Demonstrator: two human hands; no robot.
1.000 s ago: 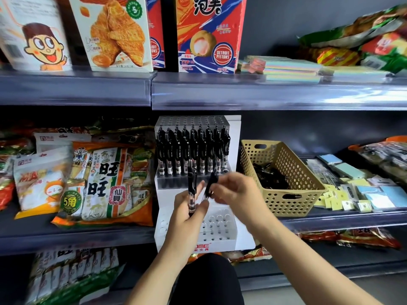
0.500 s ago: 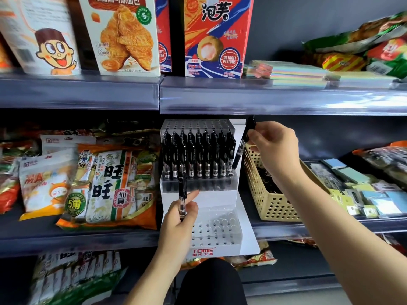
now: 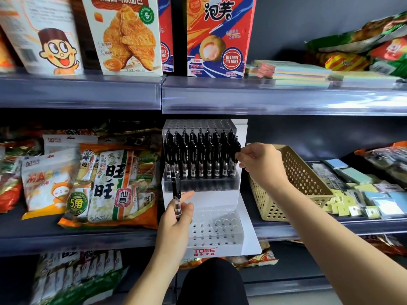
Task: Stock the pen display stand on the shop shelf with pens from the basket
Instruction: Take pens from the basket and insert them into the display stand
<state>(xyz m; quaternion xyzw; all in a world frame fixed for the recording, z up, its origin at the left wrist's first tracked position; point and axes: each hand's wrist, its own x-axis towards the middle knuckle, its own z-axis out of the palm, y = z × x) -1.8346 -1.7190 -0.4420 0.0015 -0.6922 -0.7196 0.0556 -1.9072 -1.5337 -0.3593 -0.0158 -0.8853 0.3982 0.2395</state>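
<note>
At the stand [image 3: 220, 199], right hand [image 3: 262, 160] pinches a racked pen [image 3: 235, 144]; left hand [image 3: 176, 223] holds a spare pen [image 3: 176, 188].

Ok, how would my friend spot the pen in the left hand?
Find the white pen stand in the middle of the middle shelf. Just in front of its left side, the left hand holds one black pen upright. Unlike the pens packed in the stand's top row, it stands alone in the air, below them.

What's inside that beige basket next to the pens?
Of the basket only the perforated inner wall shows. The right hand and forearm cover the bottom, so its contents cannot be seen.
</note>
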